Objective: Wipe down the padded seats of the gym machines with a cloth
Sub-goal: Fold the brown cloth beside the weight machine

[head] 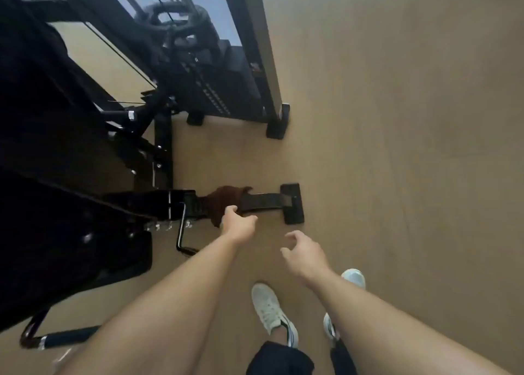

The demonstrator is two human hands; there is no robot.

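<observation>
A dark brown cloth [224,201] lies draped over the black floor bar [266,201] of a gym machine, just above the tan floor. My left hand [238,225] reaches down to it, fingers curled onto the cloth's near edge. My right hand [304,251] hovers to the right over bare floor, fingers loosely curled and holding nothing. The machine's black padded seat [71,232] fills the left side of the view, dark and hard to make out.
The floor bar ends in a black foot [293,203]. A weight stack and upright frame [226,85] stand farther back, with a rubber foot [278,122]. A chrome-tipped handle [56,339] juts out low left. My white shoes [269,308] stand on open floor at right.
</observation>
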